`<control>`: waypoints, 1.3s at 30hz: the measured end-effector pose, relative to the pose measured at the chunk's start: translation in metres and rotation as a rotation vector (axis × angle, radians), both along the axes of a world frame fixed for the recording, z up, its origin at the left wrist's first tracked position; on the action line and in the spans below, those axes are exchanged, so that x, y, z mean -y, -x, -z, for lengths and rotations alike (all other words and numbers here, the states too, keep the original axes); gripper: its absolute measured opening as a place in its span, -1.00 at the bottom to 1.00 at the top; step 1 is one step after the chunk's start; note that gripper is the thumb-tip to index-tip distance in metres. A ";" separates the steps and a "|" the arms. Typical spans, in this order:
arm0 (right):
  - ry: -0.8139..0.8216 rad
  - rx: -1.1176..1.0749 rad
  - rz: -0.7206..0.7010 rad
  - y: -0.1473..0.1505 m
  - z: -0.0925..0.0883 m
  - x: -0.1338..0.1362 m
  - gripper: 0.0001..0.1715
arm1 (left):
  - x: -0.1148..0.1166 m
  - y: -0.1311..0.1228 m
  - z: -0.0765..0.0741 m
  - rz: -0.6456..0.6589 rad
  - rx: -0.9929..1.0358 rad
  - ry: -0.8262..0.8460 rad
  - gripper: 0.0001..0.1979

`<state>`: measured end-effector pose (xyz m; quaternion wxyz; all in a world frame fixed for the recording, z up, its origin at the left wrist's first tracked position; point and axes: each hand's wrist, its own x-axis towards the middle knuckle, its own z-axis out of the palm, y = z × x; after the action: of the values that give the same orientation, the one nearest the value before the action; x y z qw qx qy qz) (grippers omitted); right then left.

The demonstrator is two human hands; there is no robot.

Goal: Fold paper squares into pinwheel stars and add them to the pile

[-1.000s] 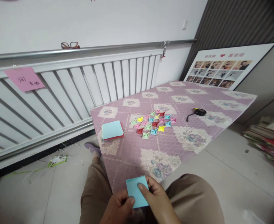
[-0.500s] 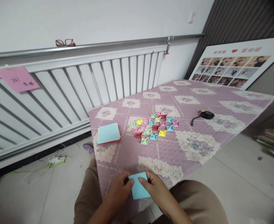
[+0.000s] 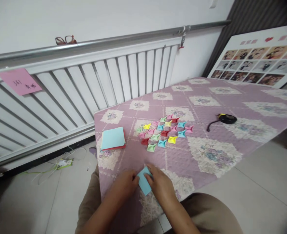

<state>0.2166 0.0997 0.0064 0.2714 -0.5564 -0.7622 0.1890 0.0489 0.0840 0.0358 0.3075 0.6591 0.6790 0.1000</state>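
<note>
A piece of light blue paper (image 3: 144, 182), now a narrow folded rectangle, lies between my hands just over the near part of the table. My left hand (image 3: 128, 182) pinches its left edge. My right hand (image 3: 160, 182) grips the right side, thumb on the upper face; its other fingers are partly hidden. Beyond them, several small folded paper shapes (image 3: 165, 133) in red, yellow, green, pink and blue sit in slanting rows. Off to the left rests a stack of square paper (image 3: 113, 138), light blue on top with red showing beneath.
The table wears a purple floral cloth (image 3: 131, 159). A black tape measure (image 3: 227, 119) with a strap lies at the right. Behind stand a white radiator (image 3: 114, 78) with a pink note (image 3: 20, 82), and a photo board (image 3: 258, 61). Cables and a power strip (image 3: 64, 163) are on the floor.
The blue paper has gone from a squarish sheet to a narrower folded strip. Both hands have moved slightly away from me, and the camera view has shifted.
</note>
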 end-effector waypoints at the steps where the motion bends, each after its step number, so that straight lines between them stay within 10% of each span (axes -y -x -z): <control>1: -0.030 0.045 -0.011 0.000 0.002 0.000 -0.61 | -0.001 0.000 0.000 -0.002 -0.030 0.002 -0.83; 12: -0.122 0.224 -0.014 -0.001 -0.005 0.001 -0.69 | 0.009 -0.011 -0.007 -0.045 -0.241 -0.045 -0.86; 21: -0.083 0.233 0.003 -0.001 -0.010 0.002 -0.71 | 0.036 -0.004 0.024 0.442 -0.175 -0.506 -0.74; 39: -0.258 -0.036 0.042 -0.047 0.005 0.021 -0.72 | 0.060 0.010 0.021 0.567 -0.270 -0.445 -0.53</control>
<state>0.2632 0.0786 0.0012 0.3583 -0.5294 -0.7633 0.0937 0.0385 0.0245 0.0149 0.0800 0.8785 0.4661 0.0683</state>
